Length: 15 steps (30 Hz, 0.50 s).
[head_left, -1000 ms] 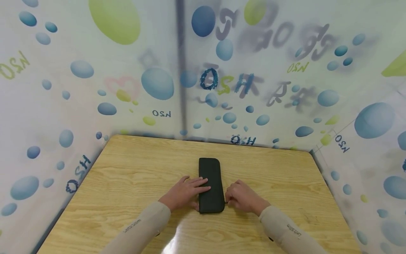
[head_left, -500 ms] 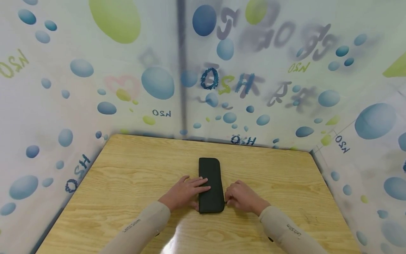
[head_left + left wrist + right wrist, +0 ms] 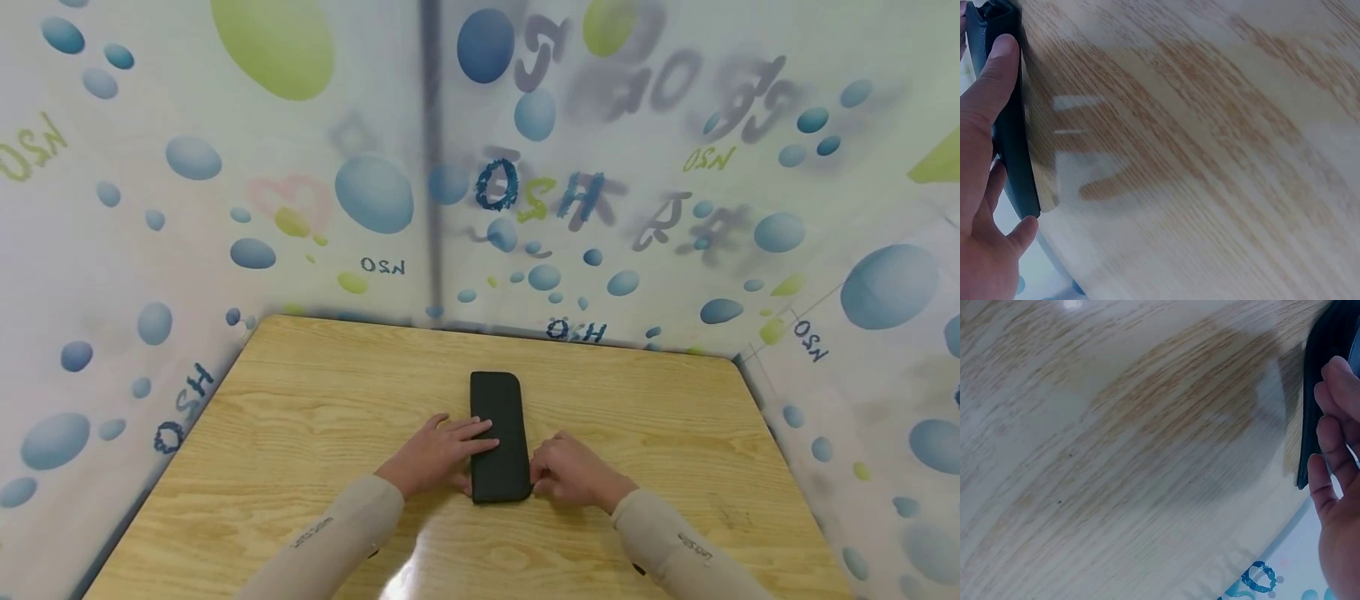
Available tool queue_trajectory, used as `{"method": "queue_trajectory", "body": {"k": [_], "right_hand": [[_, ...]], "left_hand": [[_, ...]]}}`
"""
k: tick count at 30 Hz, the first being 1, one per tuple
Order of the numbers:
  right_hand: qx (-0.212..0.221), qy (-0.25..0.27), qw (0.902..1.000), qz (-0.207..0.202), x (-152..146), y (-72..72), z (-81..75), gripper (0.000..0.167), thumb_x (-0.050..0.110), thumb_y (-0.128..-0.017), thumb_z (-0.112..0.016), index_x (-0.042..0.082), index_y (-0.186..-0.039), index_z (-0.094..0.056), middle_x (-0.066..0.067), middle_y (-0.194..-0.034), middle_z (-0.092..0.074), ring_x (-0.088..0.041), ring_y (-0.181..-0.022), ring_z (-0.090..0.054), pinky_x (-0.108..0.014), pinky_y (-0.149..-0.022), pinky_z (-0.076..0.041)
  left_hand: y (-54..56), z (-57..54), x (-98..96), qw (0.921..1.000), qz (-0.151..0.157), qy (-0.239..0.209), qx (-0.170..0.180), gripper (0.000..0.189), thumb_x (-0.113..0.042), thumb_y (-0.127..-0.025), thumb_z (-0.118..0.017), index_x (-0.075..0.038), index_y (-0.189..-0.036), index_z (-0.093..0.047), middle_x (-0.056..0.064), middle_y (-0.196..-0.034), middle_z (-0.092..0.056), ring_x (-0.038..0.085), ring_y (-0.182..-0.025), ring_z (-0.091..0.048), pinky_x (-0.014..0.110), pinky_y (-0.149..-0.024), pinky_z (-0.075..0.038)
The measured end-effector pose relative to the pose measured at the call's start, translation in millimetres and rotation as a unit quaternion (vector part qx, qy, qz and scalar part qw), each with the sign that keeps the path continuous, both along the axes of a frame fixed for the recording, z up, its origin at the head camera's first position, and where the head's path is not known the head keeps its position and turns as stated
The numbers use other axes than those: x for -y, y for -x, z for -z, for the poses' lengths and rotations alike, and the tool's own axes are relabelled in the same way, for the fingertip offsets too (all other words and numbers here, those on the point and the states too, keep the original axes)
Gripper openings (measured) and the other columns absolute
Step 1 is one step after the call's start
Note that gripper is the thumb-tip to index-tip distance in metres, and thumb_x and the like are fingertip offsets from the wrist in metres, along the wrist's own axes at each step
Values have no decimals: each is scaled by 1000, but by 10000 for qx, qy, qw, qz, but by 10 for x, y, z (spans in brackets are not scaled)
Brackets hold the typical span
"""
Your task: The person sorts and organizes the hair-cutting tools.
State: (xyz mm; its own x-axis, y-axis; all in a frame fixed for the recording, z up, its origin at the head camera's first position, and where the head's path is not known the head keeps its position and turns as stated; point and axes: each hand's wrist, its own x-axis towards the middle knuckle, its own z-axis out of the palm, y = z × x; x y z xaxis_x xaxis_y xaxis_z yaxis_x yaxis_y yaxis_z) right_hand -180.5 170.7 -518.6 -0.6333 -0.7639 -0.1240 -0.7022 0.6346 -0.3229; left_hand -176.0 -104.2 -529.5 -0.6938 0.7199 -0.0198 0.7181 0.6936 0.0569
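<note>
A black zip case (image 3: pixel 498 417), long and flat with rounded right corners, lies lengthwise on the wooden table in the head view. My left hand (image 3: pixel 438 457) rests on it from the left, fingers spread over its top and thumb at its left edge. The left wrist view shows that thumb (image 3: pixel 1002 69) against the side of the case (image 3: pixel 1016 150). At the lower right edge, my right hand (image 3: pixel 573 471) has curled fingers and pinches the small dark zipper pull, mostly hidden by the fingers. In the right wrist view, the curled fingers (image 3: pixel 1335 434) sit right beside the case edge (image 3: pixel 1312 406).
The light wooden table (image 3: pixel 337 383) reaches the walls at its back and sides. White wall coverings (image 3: pixel 300 158) with blue and green drops and lettering surround it. A bright light reflection lies on the tabletop near the front.
My right hand has shifted slightly toward the near right corner of the case, closer against its edge. The left hand and the case stay nearly where they were.
</note>
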Motion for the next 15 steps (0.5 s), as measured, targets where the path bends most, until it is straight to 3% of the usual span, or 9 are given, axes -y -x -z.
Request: {"method": "queue_trajectory", "body": {"k": [15], "right_hand": [[373,153,9991,99,38,-50,12,17,25,-83,-76,28,-70,-65,21,-66,-54,4,-63,-45,-26,-79,-39]], "left_hand": [[-5,3,-3,10000,29,-15,-73,79,-65,-76,-63,-35,-146,-44,-5,-156,-37,15,-143,-39,52,-108,-40]]}}
